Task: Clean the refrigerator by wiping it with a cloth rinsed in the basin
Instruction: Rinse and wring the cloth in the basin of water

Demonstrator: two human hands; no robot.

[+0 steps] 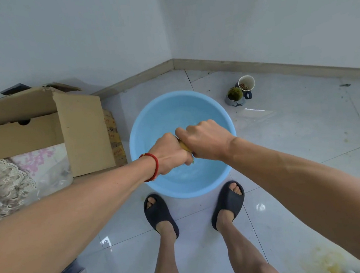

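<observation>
Two bare hands are seen pressed close together over a round light-blue plastic basin (150,121), and both are closed tight on a twisted yellowish cloth (184,146). The left hand (171,153) is clenched on the cloth's near end, with a red beaded bracelet (153,166) worn at that wrist. The right hand (206,141) is fisted on the far end, knuckles up, touching the left hand. Only a short strip of the cloth is visible between the fists, plus a small greenish tip (192,160) below them; the rest is hidden in the grip. The cloth is held above the water, over the middle of the basin. Shallow water is seen lying in the basin's bottom.

The basin is set on a glossy pale tiled floor (298,136), just ahead of two feet in dark slide sandals (161,214). At the floor's left edge, an open brown cardboard box (80,134) is seen just beside the basin, with lace-trimmed floral fabric (7,183) showing inside it. Toward the far corner of the floor, near the baseboard, two mugs (240,92) are placed touching each other, one holding something mossy green, the other white inside. Yellowish stains (323,263) are noted at the floor's near right corner.
</observation>
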